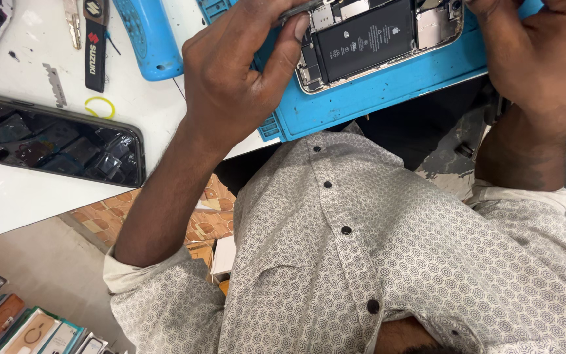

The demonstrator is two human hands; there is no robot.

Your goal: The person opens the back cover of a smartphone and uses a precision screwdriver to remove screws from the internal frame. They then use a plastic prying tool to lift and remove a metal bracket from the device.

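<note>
An opened phone (378, 42) lies face-up on a blue rubbery work mat (375, 95) at the near edge of the white desk (27, 196); its flat black rectangular battery and bare metal parts show inside a thin silvery frame. The left hand (240, 72) is curled at the phone's left edge, thumb and fingers pinched on a slim grey metal tool (299, 10) whose tip meets the phone's upper left corner. The right hand (538, 52) is bent at the phone's right end, fingers folded inward; what it grips cannot be made out.

Left of the mat stands a rounded blue plastic piece (149, 36). Further left of the phone lie a black strap (95, 42), a small yellow ring (99, 107) and a second phone (57, 141) with a glossy dark screen. Below the mat, a patterned buttoned shirt (375, 262) fills the view.
</note>
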